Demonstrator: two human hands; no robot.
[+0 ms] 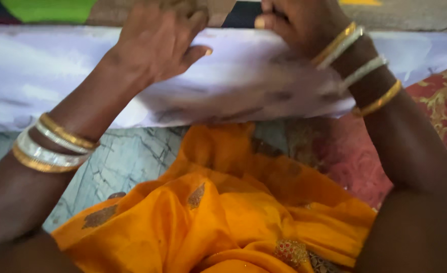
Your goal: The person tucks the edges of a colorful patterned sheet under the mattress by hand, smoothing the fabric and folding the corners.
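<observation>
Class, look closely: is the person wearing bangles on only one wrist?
No: bangles circle the wrist below the left hand and the wrist below the right hand alike, as both hands grip the white cloth.

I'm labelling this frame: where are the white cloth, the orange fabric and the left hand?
white cloth (243, 86), head view, its middle between the hands
orange fabric (233, 202), head view, a central fold
left hand (157, 40), head view, back of the hand
</observation>
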